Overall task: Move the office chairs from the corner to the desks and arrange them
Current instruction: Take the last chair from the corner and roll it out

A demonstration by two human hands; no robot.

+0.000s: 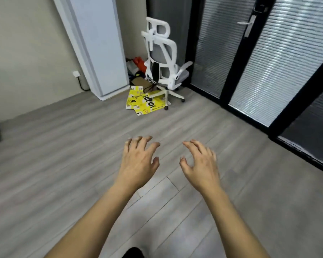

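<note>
While both hands are empty, left hand (138, 161) and right hand (200, 164) fingers spread, the chair (163, 60) sits in the corner, well apart. Likely rolls easily on casters; grip the stiff backrest frame. Yellow cardboard (145, 103) may snag wheels.

The floor (63, 164) is grey wood-look plank with a matt, lightly grained surface. The chair (162, 58) in the corner has a smooth, glossy white plastic frame and grey mesh cloth on its back, headrest and seat. Beside its base, at the foot of the wall, lie printed yellow cardboard sheets (145, 103), flat and slightly shiny, and a brown paper bag (140, 82). The wall (26, 53) is matt beige paint. The door frames (229, 71) are matt black, the door handle (249, 25) brushed metal, the blinds (280, 62) pale, faintly glossy slats.
</note>
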